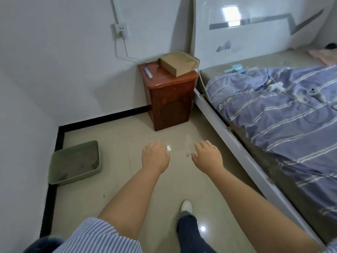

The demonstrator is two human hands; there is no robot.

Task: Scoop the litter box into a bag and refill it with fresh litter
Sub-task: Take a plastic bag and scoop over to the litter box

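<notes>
Glossy tile floor (127,128), matt green plastic litter box (54,165), lacquered wooden nightstand (171,105).

Both bare forearms reach forward, palms down. The left hand (155,155) and right hand (207,156) hang side by side, apart, fingers relaxed, each grip holding nothing.

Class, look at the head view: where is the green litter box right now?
The litter box sits on the floor at lower left, in the corner against the left wall, left of the left hand and well in front of the nightstand.
</notes>
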